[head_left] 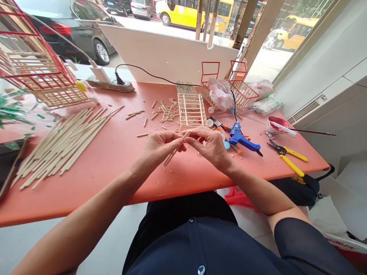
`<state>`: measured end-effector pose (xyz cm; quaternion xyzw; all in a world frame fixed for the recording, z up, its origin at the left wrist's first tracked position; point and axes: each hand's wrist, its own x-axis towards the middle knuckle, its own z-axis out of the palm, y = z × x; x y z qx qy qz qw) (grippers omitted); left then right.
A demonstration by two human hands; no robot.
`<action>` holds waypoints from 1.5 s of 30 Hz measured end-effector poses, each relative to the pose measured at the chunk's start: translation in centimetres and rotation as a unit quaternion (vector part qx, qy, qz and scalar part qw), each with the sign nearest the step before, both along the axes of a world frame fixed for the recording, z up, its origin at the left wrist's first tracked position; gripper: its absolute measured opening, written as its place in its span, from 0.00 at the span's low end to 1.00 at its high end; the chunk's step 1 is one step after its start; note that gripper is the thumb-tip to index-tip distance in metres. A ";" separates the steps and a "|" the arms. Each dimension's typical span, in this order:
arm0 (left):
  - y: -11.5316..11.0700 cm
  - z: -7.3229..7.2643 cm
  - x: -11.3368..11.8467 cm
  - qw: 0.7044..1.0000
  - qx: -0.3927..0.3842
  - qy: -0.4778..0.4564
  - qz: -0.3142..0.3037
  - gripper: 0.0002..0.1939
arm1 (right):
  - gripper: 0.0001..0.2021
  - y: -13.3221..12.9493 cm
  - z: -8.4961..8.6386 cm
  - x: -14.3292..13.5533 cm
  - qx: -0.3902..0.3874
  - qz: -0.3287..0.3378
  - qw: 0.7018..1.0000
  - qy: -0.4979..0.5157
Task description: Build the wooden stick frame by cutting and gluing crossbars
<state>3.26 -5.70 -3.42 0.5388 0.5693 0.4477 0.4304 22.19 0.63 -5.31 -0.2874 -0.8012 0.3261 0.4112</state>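
My left hand [163, 144] and my right hand [209, 145] meet over the front middle of the table. Both are closed in a pinch on thin wooden sticks [170, 157], whose lower ends slant down to the left below my fingers. How many sticks there are is partly hidden by the fingers. Just behind my hands stands a small frame of pale wooden sticks [191, 109]. Short cut stick pieces [168, 110] lie scattered to its left. A blue glue gun [242, 138] rests to the right of my right hand.
Long wooden sticks [65, 141] lie in a pile at left, below a red-edged stick cage [37, 72]. At right are yellow-handled pliers [289, 157] and a red-lined cup [278, 125]. A power strip [111, 84] and red wire-like baskets [242, 89] stand at the back.
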 end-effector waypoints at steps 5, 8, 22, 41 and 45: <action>0.2 -0.2 0.4 0.999 -0.010 -0.049 -0.008 0.14 | 0.19 0.3 -0.3 -0.4 0.025 -0.023 0.999 0.020; 0.4 -0.6 0.1 0.995 -0.040 -0.078 -0.044 0.19 | 0.20 0.4 -0.2 -0.3 0.051 -0.025 0.998 0.014; 0.7 -1.3 -0.8 0.971 -0.154 -0.134 -0.126 0.32 | 0.24 1.0 0.2 0.5 0.062 -0.048 0.995 -0.070; 0.3 -1.0 0.0 0.980 -0.121 -0.117 -0.104 0.29 | 0.22 0.8 -0.3 0.2 0.048 -0.031 0.995 -0.087; 0.2 -0.8 0.0 0.983 -0.112 -0.111 -0.092 0.27 | 0.22 0.9 0.0 0.2 0.012 -0.008 0.999 -0.035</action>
